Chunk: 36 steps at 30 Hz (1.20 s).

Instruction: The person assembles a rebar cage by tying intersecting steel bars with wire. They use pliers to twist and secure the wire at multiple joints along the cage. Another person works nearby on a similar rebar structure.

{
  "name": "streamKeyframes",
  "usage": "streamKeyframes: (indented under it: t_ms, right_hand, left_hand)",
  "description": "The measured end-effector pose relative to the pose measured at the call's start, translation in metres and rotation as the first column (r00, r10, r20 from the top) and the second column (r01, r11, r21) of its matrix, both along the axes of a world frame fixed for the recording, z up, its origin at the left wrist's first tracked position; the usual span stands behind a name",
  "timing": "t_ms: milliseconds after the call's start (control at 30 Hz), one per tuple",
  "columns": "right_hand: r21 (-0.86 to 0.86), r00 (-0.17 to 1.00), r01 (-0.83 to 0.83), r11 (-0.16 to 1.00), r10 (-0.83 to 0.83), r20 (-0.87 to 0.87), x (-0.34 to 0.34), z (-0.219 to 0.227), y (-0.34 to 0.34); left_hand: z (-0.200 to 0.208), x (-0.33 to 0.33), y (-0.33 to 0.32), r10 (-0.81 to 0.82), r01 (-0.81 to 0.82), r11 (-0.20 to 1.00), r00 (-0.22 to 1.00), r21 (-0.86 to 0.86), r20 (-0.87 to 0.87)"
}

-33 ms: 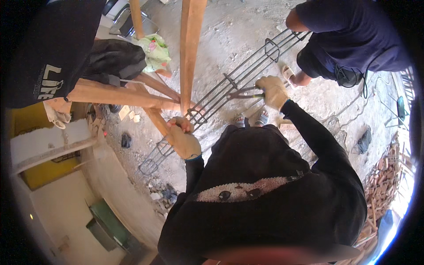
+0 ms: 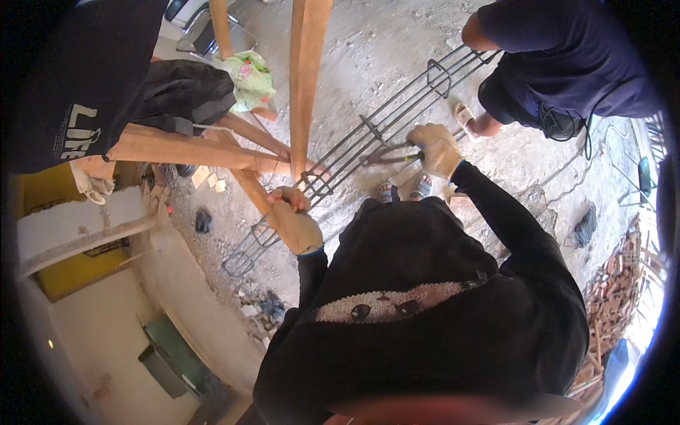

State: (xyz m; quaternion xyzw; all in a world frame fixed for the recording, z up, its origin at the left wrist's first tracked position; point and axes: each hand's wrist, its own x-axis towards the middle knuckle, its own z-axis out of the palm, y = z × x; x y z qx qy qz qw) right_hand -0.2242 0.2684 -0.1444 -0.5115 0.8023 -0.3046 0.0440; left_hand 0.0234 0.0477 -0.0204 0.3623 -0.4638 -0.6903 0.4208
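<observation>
A long rebar cage [image 2: 347,150] of thin dark bars and square stirrups runs diagonally, from the lower left to the far right. My left hand [image 2: 294,223], in a beige glove with bare fingertips showing, lies over the cage beside a stirrup. Its fingers are curled closed; what they pinch is hidden. In my gloved right hand [image 2: 437,150] are metal pincers [image 2: 388,154], closed in the fist by their handles. The pincers' head points left, just on the near side of the bars.
Wooden posts [image 2: 306,85] and a beam [image 2: 198,152] stand close to my left hand. One person in dark clothes [image 2: 567,57] is at the cage's far right end; another in black [image 2: 92,85] is at the left. Broken bricks [image 2: 616,304] are piled at the right.
The head of the pincers has tipped slightly nearer to me. Both hands stay in almost the same place.
</observation>
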Motion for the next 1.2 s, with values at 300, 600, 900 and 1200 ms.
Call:
streamKeyframes:
  t_ms: [300,600,900,1200]
  right_hand:
    - [-0.101,0.955,0.263,0.96,-0.244,0.168,0.009,-0.007,-0.016]
    - [0.193,0.87,0.244,0.95,-0.302,0.39,0.027,-0.01,-0.021]
    - [0.338,0.794,0.237,0.911,-0.382,0.474,0.063,0.052,-0.044]
    - [0.276,0.886,-0.209,0.938,0.062,0.46,0.116,0.109,-0.141]
  left_hand:
    - [0.005,-0.003,0.002,0.083,-0.082,0.996,0.996,-0.041,0.019]
    - [0.007,-0.008,0.004,0.133,-0.133,0.991,0.991,0.005,0.015]
    - [0.036,0.019,-0.024,-0.113,0.119,0.988,0.991,-0.101,0.065]
    - [0.08,0.131,-0.067,0.061,-0.012,0.963,0.983,-0.269,0.172]
